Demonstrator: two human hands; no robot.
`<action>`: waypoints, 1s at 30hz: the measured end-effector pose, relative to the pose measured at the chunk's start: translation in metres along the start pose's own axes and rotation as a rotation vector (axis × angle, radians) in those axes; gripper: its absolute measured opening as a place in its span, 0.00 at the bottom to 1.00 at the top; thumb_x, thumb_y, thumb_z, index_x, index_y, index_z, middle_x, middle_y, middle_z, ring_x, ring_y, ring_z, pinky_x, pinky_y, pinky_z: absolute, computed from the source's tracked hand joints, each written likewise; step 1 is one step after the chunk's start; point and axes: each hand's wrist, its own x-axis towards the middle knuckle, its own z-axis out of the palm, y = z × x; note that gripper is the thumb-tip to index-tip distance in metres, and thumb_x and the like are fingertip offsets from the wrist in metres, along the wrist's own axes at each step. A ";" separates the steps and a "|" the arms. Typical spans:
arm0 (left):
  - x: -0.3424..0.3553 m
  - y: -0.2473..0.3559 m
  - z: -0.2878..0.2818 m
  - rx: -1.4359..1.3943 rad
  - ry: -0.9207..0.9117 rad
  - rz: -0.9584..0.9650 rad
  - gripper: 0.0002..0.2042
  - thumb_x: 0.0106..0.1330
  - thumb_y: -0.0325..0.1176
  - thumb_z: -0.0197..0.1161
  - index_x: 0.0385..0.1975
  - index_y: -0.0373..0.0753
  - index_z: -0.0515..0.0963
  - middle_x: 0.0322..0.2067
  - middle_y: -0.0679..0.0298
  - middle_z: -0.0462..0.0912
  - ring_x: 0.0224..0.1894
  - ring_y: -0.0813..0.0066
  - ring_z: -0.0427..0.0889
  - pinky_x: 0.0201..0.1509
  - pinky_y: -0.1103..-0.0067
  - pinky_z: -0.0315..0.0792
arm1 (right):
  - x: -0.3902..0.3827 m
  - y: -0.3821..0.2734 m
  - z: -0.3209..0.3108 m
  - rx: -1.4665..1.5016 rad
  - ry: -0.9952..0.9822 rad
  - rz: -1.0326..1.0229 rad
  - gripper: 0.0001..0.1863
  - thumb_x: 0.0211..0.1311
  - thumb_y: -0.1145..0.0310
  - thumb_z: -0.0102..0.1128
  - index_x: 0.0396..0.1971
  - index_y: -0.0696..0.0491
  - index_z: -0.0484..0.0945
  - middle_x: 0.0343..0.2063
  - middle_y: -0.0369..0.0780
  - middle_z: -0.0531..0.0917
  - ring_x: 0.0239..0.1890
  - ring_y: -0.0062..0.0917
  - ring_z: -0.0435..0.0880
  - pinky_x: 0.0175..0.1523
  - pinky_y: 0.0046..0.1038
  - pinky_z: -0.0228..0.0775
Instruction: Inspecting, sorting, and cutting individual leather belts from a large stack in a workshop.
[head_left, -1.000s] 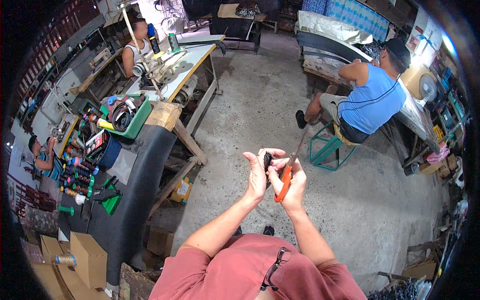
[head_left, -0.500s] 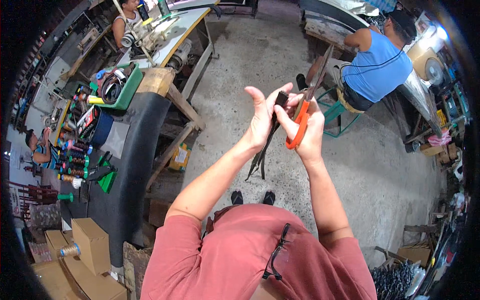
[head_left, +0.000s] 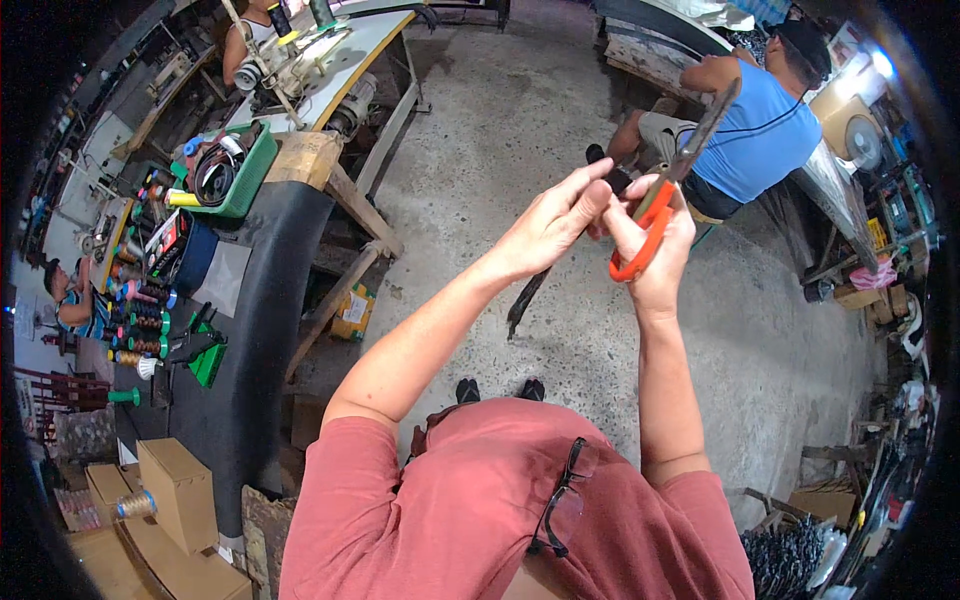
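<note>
My left hand is closed around a bundle of thin black strips. Their lower ends hang below the palm over the floor, and a short dark end pokes out above the fingers. In my right hand is a pair of scissors with orange handles. Its long dark blades point up and away to the right, apart from the strips. The right hand's thumb and fingertips meet the left hand's fingertips at the bundle; what exactly they pinch there is hidden.
To the left, a black-covered table bears a green basket, thread spools and cardboard boxes. A sewing machine table stands beyond it. At the far right a person in a blue top sits by a bench.
Both hands have moved to the right, with the scissors and strips. My left fingers, spread before, have folded over the bundle, and the strips hang closer together.
</note>
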 end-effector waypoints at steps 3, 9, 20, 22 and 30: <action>0.010 0.001 -0.007 -0.076 -0.112 -0.030 0.22 0.67 0.49 0.52 0.48 0.34 0.71 0.32 0.69 0.74 0.32 0.83 0.71 0.38 0.84 0.68 | 0.008 -0.014 -0.007 -0.026 0.056 -0.013 0.12 0.52 0.79 0.64 0.29 0.55 0.67 0.18 0.35 0.76 0.19 0.16 0.77 0.22 0.18 0.69; 0.038 0.006 0.003 0.152 -0.309 -0.208 0.12 0.63 0.42 0.61 0.31 0.39 0.78 0.14 0.76 0.66 0.15 0.89 0.65 0.17 0.86 0.58 | 0.010 0.001 -0.040 0.409 0.205 -0.005 0.12 0.54 0.77 0.63 0.34 0.56 0.67 0.23 0.40 0.79 0.23 0.21 0.81 0.28 0.24 0.77; 0.060 -0.044 0.002 0.005 -0.725 -0.255 0.28 0.61 0.59 0.55 0.12 0.41 0.61 0.08 0.71 0.61 0.10 0.82 0.60 0.16 0.82 0.58 | -0.031 -0.065 -0.141 0.321 0.648 -0.150 0.14 0.51 0.75 0.64 0.27 0.55 0.65 0.17 0.39 0.77 0.18 0.21 0.79 0.23 0.21 0.73; 0.063 -0.035 0.009 0.072 -0.807 -0.274 0.29 0.61 0.60 0.54 0.12 0.40 0.62 0.08 0.70 0.61 0.10 0.82 0.60 0.16 0.82 0.58 | -0.056 -0.083 -0.157 0.290 0.785 -0.153 0.15 0.48 0.78 0.65 0.27 0.55 0.65 0.17 0.39 0.77 0.17 0.23 0.78 0.22 0.24 0.72; 0.064 -0.048 -0.003 0.134 -0.922 -0.395 0.28 0.66 0.57 0.48 0.11 0.41 0.61 0.08 0.68 0.62 0.10 0.81 0.59 0.16 0.80 0.59 | -0.118 -0.129 -0.199 0.176 1.081 -0.453 0.14 0.46 0.79 0.65 0.27 0.55 0.66 0.18 0.38 0.76 0.16 0.23 0.78 0.20 0.22 0.71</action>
